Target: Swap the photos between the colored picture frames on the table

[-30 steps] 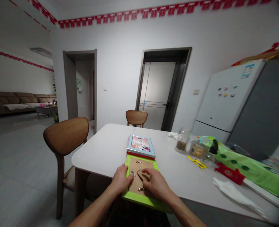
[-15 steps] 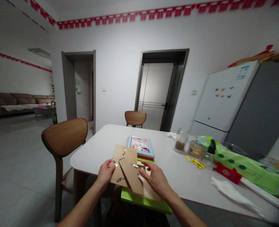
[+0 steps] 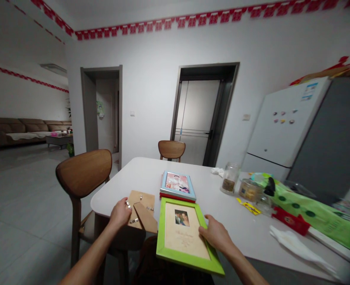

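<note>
Left hand (image 3: 120, 215): fingers pinched backing board (image 3: 143, 213). Right hand (image 3: 218, 234): fingers pinched green frame (image 3: 162, 225), printed sheet (image 3: 188, 236) inside. Tall jar (image 3: 231, 172) held dark contents (image 3: 228, 185); squat jar (image 3: 247, 183), yellowish contents (image 3: 250, 193).

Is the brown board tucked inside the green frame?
No, the left hand holds the brown board by its edge, off to the left of the green frame.
</note>
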The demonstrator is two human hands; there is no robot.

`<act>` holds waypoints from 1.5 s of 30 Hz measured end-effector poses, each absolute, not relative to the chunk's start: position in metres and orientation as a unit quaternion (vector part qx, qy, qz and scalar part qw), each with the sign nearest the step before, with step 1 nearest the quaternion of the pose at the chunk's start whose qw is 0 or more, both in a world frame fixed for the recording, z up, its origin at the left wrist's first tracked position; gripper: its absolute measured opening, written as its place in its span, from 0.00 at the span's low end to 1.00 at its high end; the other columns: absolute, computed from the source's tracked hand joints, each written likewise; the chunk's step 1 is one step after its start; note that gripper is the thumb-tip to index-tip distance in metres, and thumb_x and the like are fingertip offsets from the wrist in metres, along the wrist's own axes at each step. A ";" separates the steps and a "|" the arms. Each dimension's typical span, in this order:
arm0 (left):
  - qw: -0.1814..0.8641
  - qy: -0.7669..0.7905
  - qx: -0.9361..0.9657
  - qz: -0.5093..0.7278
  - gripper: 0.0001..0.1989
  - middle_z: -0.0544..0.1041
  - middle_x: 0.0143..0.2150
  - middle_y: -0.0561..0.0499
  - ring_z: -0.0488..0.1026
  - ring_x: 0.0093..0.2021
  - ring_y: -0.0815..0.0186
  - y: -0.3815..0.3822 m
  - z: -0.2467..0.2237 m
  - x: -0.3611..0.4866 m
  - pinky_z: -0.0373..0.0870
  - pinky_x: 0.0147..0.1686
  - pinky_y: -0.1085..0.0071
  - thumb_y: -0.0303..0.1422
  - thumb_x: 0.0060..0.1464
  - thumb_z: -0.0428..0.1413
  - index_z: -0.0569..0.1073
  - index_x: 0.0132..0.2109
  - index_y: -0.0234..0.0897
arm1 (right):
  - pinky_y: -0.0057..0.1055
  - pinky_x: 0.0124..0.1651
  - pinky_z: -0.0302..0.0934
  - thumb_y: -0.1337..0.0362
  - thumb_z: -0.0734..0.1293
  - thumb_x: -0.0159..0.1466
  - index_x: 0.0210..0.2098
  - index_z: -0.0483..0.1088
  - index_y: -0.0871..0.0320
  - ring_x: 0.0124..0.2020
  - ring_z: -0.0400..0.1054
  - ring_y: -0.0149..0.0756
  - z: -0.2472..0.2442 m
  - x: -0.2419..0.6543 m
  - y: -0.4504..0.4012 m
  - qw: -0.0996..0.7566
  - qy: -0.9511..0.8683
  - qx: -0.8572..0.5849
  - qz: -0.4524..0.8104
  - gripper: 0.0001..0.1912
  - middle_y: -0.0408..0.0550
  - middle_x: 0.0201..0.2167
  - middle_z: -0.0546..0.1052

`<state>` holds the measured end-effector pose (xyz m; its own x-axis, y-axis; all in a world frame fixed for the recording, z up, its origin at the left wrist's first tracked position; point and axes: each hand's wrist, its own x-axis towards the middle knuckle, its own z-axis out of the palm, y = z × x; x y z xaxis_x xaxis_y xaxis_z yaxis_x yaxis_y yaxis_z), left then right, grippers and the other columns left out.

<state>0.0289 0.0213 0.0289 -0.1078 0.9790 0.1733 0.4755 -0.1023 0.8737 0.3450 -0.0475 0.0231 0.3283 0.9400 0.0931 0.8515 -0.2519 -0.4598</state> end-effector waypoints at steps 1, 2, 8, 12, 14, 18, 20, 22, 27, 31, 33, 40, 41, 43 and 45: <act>0.273 0.596 0.617 0.435 0.18 0.72 0.42 0.46 0.63 0.49 0.57 0.015 0.031 0.035 0.58 0.48 0.66 0.22 0.44 0.50 0.67 0.45 0.33 | 0.33 0.37 0.59 0.65 0.58 0.48 0.50 0.57 0.67 0.36 0.69 0.43 0.024 0.346 -0.049 0.257 -0.550 -0.780 0.148 0.29 0.59 0.37 0.74; 0.260 0.584 0.635 0.434 0.19 0.70 0.46 0.45 0.60 0.52 0.57 0.007 0.033 0.044 0.54 0.52 0.65 0.22 0.44 0.50 0.66 0.46 0.33 | 0.33 0.35 0.60 0.65 0.57 0.48 0.52 0.54 0.67 0.34 0.70 0.41 0.024 0.347 -0.051 0.301 -0.525 -0.767 0.211 0.31 0.58 0.36 0.74; 0.248 0.402 0.796 0.378 0.30 0.62 0.55 0.46 0.56 0.55 0.59 -0.066 0.046 0.126 0.51 0.55 0.66 0.31 0.39 0.59 0.62 0.52 0.35 | 0.32 0.29 0.63 0.66 0.57 0.52 0.58 0.39 0.62 0.23 0.69 0.35 0.042 0.329 -0.069 0.549 -0.341 -0.589 0.486 0.36 0.48 0.28 0.75; 0.178 0.334 0.851 0.364 0.30 0.60 0.55 0.40 0.56 0.54 0.54 -0.092 0.053 0.162 0.54 0.53 0.57 0.32 0.40 0.58 0.61 0.53 0.32 | 0.29 0.26 0.62 0.66 0.65 0.47 0.57 0.44 0.57 0.20 0.67 0.33 0.060 0.312 -0.079 0.598 -0.328 -0.542 0.492 0.40 0.40 0.19 0.73; 0.142 0.316 0.861 0.374 0.25 0.64 0.52 0.41 0.59 0.52 0.56 -0.092 0.054 0.166 0.58 0.51 0.59 0.29 0.45 0.53 0.60 0.52 0.32 | 0.27 0.24 0.61 0.65 0.67 0.46 0.56 0.45 0.57 0.18 0.65 0.31 0.061 0.311 -0.078 0.599 -0.342 -0.533 0.489 0.42 0.38 0.17 0.71; 0.087 0.290 0.858 0.415 0.22 0.69 0.44 0.44 0.65 0.44 0.61 -0.080 0.057 0.151 0.64 0.44 0.63 0.24 0.49 0.44 0.58 0.53 0.33 | 0.26 0.22 0.58 0.65 0.67 0.46 0.57 0.44 0.62 0.18 0.65 0.31 0.046 0.324 -0.070 0.564 -0.388 -0.574 0.448 0.42 0.38 0.16 0.70; 0.093 0.322 0.824 0.456 0.23 0.69 0.43 0.44 0.66 0.42 0.62 -0.072 0.061 0.137 0.65 0.42 0.64 0.23 0.49 0.43 0.57 0.54 0.33 | 0.25 0.20 0.57 0.65 0.65 0.48 0.56 0.46 0.65 0.17 0.64 0.31 0.036 0.335 -0.065 0.522 -0.418 -0.621 0.409 0.39 0.38 0.16 0.69; 0.130 0.385 0.767 0.496 0.24 0.69 0.43 0.45 0.68 0.39 0.63 -0.066 0.062 0.121 0.65 0.40 0.66 0.23 0.47 0.44 0.57 0.54 0.34 | 0.25 0.20 0.55 0.64 0.62 0.50 0.54 0.51 0.68 0.17 0.63 0.31 0.027 0.347 -0.060 0.472 -0.455 -0.669 0.351 0.34 0.39 0.15 0.69; 0.262 0.493 0.655 0.510 0.22 0.71 0.41 0.48 0.70 0.31 0.65 -0.056 0.042 0.086 0.66 0.33 0.70 0.26 0.44 0.46 0.62 0.49 0.34 | 0.26 0.25 0.54 0.62 0.59 0.51 0.46 0.65 0.69 0.23 0.66 0.34 0.025 0.366 -0.053 0.326 -0.530 -0.767 0.155 0.25 0.47 0.21 0.72; 0.299 0.521 0.646 0.471 0.20 0.72 0.41 0.46 0.70 0.38 0.62 -0.055 0.015 0.074 0.64 0.37 0.70 0.27 0.43 0.47 0.63 0.47 0.31 | 0.28 0.31 0.56 0.61 0.57 0.52 0.44 0.67 0.67 0.29 0.68 0.38 0.029 0.367 -0.051 0.253 -0.544 -0.793 0.109 0.23 0.52 0.28 0.75; 0.308 0.534 0.655 0.436 0.20 0.73 0.38 0.46 0.70 0.36 0.62 -0.056 0.009 0.070 0.63 0.36 0.71 0.28 0.43 0.46 0.63 0.47 0.30 | 0.29 0.34 0.56 0.61 0.56 0.52 0.44 0.68 0.66 0.33 0.69 0.40 0.025 0.368 -0.051 0.228 -0.550 -0.798 0.095 0.23 0.54 0.31 0.76; 0.236 0.580 0.717 0.307 0.21 0.72 0.39 0.46 0.70 0.38 0.61 -0.065 0.011 0.059 0.63 0.36 0.70 0.35 0.48 0.47 0.61 0.50 0.32 | 0.32 0.40 0.56 0.59 0.54 0.53 0.41 0.69 0.65 0.39 0.67 0.44 0.014 0.370 -0.052 0.174 -0.575 -0.797 0.056 0.23 0.58 0.36 0.75; 0.210 0.586 0.723 0.299 0.21 0.71 0.42 0.45 0.69 0.41 0.60 -0.067 0.010 0.058 0.63 0.38 0.69 0.35 0.49 0.47 0.61 0.51 0.33 | 0.32 0.40 0.56 0.59 0.54 0.53 0.41 0.69 0.65 0.39 0.67 0.44 0.014 0.369 -0.052 0.171 -0.578 -0.796 0.053 0.23 0.58 0.37 0.75; 0.144 0.586 0.738 0.300 0.21 0.68 0.47 0.45 0.66 0.46 0.60 -0.069 0.008 0.059 0.62 0.42 0.68 0.35 0.49 0.47 0.61 0.51 0.34 | 0.32 0.40 0.56 0.59 0.54 0.53 0.41 0.69 0.65 0.39 0.67 0.44 0.015 0.370 -0.052 0.170 -0.579 -0.796 0.049 0.23 0.58 0.36 0.75; 0.082 0.564 0.762 0.307 0.21 0.66 0.49 0.44 0.63 0.49 0.59 -0.071 0.006 0.064 0.59 0.47 0.64 0.34 0.49 0.47 0.62 0.51 0.34 | 0.32 0.40 0.56 0.58 0.54 0.54 0.41 0.69 0.64 0.38 0.68 0.43 0.015 0.371 -0.052 0.174 -0.578 -0.796 0.047 0.23 0.57 0.35 0.75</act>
<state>0.0636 -0.0709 0.0060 0.1752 0.9101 0.3755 0.8095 -0.3502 0.4712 0.3705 -0.0517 0.0146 0.3265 0.9368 0.1258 0.9037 -0.2704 -0.3319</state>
